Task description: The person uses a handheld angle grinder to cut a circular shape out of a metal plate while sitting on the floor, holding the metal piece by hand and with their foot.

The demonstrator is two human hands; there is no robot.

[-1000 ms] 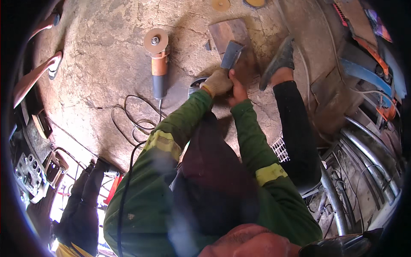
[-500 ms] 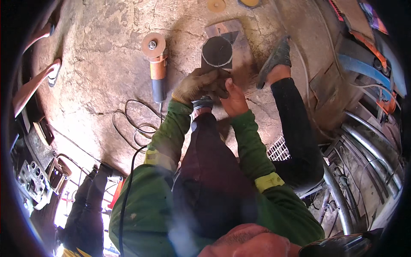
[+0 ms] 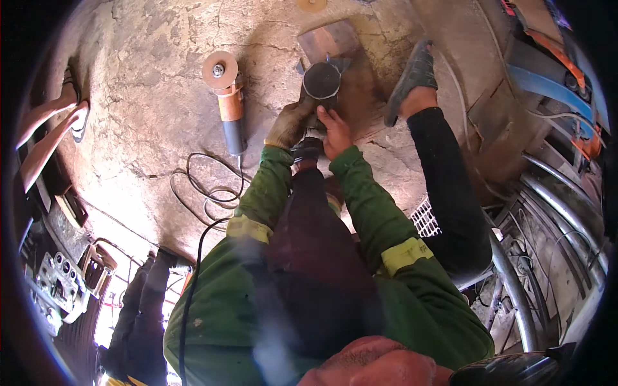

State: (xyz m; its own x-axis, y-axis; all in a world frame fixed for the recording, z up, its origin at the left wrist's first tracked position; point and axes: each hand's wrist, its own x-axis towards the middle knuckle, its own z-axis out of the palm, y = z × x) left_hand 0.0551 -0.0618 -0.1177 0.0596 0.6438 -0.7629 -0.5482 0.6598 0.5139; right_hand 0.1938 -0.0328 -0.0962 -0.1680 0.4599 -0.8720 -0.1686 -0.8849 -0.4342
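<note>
A short dark metal pipe piece (image 3: 321, 81) with a round, bright-edged open end is held between my two hands, and dark plate corners stick out beside it. My left hand (image 3: 291, 123), in a worn brown work glove, is closed on its near left side. My bare right hand (image 3: 335, 132) grips the near right side with the thumb up along it; its other fingers are partly hidden. Just beyond the pipe, a flat rusty metal plate (image 3: 329, 42) lies on the floor. Left of my hands rests an orange and dark angle grinder (image 3: 232, 109) with a brown disc.
The grinder's black cord (image 3: 205, 186) loops on the cracked floor (image 3: 148, 90). A loose disc (image 3: 311, 4) lies at the far edge. Metal tubes (image 3: 515, 293) and a blue and orange machine part (image 3: 547, 103) stand at right. Another person's feet (image 3: 78, 119) are at far left.
My hands have turned and tilted the pipe piece and drawn it off the flat plate, which shows more fully beyond it. My right hand has moved slightly left. The other person's legs have shifted.
</note>
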